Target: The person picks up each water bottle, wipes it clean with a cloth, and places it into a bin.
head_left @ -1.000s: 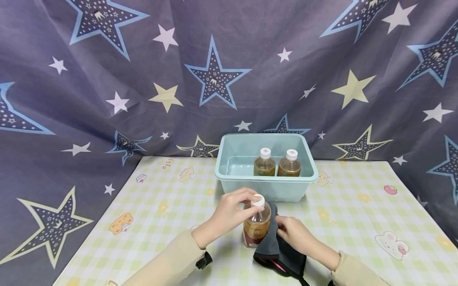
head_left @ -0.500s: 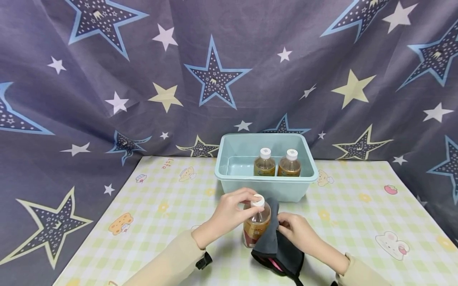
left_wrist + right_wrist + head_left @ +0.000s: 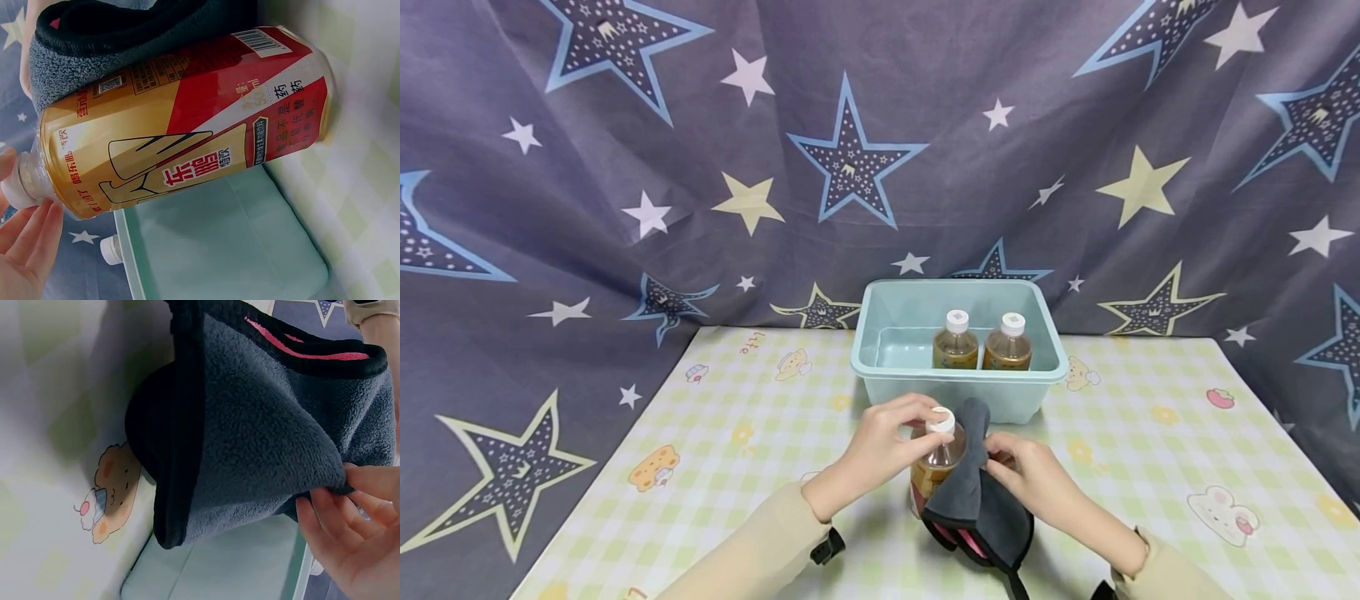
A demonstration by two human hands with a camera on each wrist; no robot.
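Note:
A drink bottle [image 3: 929,478] with a white cap and a gold-and-red label [image 3: 187,125] stands upright on the table, just in front of the tub. My left hand [image 3: 887,440] pinches its cap between thumb and fingers. Against the bottle's right side lies a dark grey fleece cloth [image 3: 964,502] with black edging and pink inside. My right hand [image 3: 1033,477] pinches a fold of that cloth; the right wrist view shows the fingertips [image 3: 325,506] gathering the fleece. The cloth hides part of the bottle's right side in the head view.
Behind the bottle stands a light blue-green plastic tub [image 3: 955,397] holding two similar white-capped bottles [image 3: 955,346] in its right half. The table has a green checked cover [image 3: 760,433] with cartoon prints. A star-patterned curtain [image 3: 700,167] hangs behind.
My right hand has moved slightly up and to the right with the cloth, whose upper end now reaches higher beside the bottle. The left hand and bottle have stayed put.

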